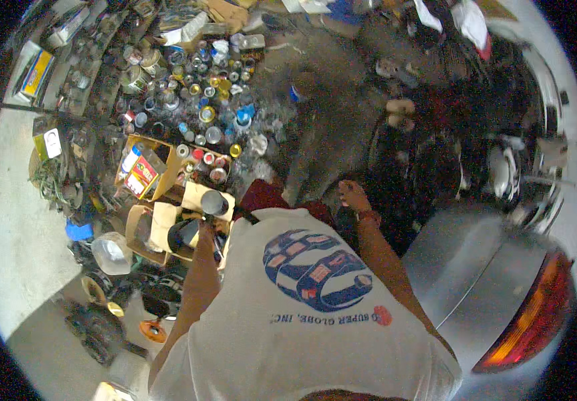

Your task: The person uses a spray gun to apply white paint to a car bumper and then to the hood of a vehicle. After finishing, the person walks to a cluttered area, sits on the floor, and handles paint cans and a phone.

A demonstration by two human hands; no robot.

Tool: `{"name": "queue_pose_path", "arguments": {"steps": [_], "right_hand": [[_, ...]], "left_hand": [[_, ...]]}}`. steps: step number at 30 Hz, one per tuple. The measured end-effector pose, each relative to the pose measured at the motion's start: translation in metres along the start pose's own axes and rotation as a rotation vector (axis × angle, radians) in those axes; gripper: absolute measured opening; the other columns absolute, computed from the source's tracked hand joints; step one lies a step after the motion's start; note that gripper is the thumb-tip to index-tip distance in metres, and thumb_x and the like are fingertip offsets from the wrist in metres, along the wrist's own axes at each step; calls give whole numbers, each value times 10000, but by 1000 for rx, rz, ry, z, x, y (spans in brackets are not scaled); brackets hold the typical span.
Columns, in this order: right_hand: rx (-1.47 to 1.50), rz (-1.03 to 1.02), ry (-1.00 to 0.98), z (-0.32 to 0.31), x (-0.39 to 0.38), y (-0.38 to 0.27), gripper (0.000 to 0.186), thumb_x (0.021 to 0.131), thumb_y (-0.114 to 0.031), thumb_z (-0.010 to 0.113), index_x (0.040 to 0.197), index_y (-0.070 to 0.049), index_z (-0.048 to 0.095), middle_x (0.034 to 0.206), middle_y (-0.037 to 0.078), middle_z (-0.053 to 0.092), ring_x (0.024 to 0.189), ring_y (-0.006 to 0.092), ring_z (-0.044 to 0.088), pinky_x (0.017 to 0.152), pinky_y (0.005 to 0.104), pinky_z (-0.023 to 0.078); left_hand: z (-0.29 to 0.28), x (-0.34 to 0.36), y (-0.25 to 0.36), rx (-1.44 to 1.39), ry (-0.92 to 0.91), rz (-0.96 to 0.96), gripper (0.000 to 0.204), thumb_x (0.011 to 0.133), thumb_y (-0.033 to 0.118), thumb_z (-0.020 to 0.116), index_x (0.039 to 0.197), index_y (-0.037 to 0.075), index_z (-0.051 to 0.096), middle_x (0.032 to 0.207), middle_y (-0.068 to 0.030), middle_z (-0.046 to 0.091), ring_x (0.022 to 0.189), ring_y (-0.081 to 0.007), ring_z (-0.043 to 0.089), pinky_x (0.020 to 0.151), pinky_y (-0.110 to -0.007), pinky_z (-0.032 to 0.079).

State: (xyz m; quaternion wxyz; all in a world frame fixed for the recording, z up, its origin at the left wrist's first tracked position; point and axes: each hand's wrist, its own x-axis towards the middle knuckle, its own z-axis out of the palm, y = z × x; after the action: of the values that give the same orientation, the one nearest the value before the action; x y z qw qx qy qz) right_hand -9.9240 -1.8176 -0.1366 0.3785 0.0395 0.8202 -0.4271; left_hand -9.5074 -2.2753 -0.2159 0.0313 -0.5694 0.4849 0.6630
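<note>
My left hand [206, 230] is closed on a grey, round-topped can [215, 203] in front of my left side, above the cardboard boxes. The fingers are partly hidden, and the can's lower part is out of sight. My right hand [354, 195] hangs ahead of my right hip with its fingers loosely bent. Nothing shows in it, and the dark floor lies beneath. Just beyond my left hand, an open cardboard box [173, 179] holds a red-and-yellow labelled pack [142, 176] and several small cans [198, 154].
Many jars and cans [207, 114] crowd the floor at the far left. A silver-grey car body [459, 260] with an orange-red tail light [522, 314] stands close on my right. On the left are a clear plastic container [110, 253] and an orange ring-shaped object [153, 331].
</note>
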Motion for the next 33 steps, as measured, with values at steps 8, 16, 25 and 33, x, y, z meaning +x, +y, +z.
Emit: {"name": "queue_pose_path", "arguments": {"steps": [8, 16, 25, 33], "right_hand": [[-456, -272, -74, -23, 163, -280, 605, 1074, -542, 640, 1444, -63, 643, 1251, 156, 751, 1063, 290, 735, 883, 424, 601], [-1020, -657, -647, 50, 360, -481, 639, 1058, -502, 678, 1492, -37, 609, 1326, 229, 735, 1223, 368, 714, 1039, 458, 554], [-1549, -723, -1504, 183, 387, -514, 515, 991, -449, 739, 1331, -62, 718, 1334, 198, 737, 1208, 385, 713, 1042, 486, 555], [-1984, -1077, -2331, 99, 390, -371, 463, 799, -470, 830, 1018, -62, 839, 1287, 250, 680, 1273, 447, 579, 1004, 562, 536]], "left_hand": [[94, 55, 224, -579, -53, 490, 813, 1069, 231, 696, 1718, 87, 229, 1582, -168, 541, 1363, -275, 605, 1176, -423, 443], [220, 35, 341, -1070, 390, 358, 690, 1074, 121, 672, 1684, 106, 352, 1551, -85, 557, 1391, -244, 568, 1163, -383, 456], [366, 63, 346, -1125, 889, -3, 495, 1094, 150, 578, 1570, 140, 444, 1296, -64, 685, 1099, -194, 691, 750, -325, 532], [420, 76, 368, -1508, 1003, -53, 467, 1121, 175, 517, 1574, 72, 477, 1367, -89, 678, 1166, -231, 685, 982, -370, 525]]}}
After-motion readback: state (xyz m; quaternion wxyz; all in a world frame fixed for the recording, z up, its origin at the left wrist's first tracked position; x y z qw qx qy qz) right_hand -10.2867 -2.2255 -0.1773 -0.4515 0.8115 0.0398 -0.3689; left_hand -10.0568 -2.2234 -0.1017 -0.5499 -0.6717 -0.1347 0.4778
